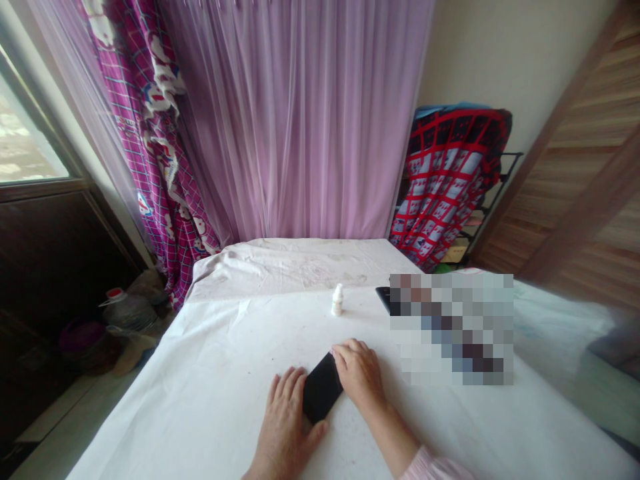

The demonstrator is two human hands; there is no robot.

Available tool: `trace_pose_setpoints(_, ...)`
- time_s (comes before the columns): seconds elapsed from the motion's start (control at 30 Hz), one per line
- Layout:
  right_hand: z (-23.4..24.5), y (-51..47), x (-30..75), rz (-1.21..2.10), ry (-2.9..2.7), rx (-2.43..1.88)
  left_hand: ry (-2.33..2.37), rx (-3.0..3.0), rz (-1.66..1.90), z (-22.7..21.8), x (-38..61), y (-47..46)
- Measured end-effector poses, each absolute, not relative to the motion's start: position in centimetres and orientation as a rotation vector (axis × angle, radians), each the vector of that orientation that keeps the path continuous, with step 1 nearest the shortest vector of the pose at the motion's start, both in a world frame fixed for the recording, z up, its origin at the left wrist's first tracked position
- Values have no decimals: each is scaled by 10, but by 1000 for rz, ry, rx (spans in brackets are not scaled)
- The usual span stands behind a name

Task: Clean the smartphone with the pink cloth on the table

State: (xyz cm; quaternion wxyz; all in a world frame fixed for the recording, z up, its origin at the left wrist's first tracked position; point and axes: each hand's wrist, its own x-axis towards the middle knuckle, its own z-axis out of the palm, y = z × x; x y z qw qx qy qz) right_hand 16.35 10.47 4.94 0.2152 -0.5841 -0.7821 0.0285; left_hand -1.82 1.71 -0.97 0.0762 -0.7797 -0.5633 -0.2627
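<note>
A flat black rectangular object [320, 392], like a phone or a folded cloth, lies on the white-covered table [210, 373] between my hands. My left hand [285, 427] rests flat beside its left edge, fingers stretched out and thumb touching its lower corner. My right hand [357, 372] lies over its upper right end, fingers curved down onto it. A small white bottle [337, 300] stands upright farther back on the table.
A dark flat object [384, 297] lies right of the bottle, partly hidden by a blurred patch. Purple curtains [300, 120] hang behind the table. A red checked cloth [450, 180] drapes a rack at the right. Plastic jugs [125, 307] sit on the floor left.
</note>
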Motion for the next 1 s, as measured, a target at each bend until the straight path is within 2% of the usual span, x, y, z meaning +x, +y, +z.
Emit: trace_pose_setpoints(1.0, 41, 74, 164, 107, -2188, -1439, -1661, -2330, -793, -10, -21, 18)
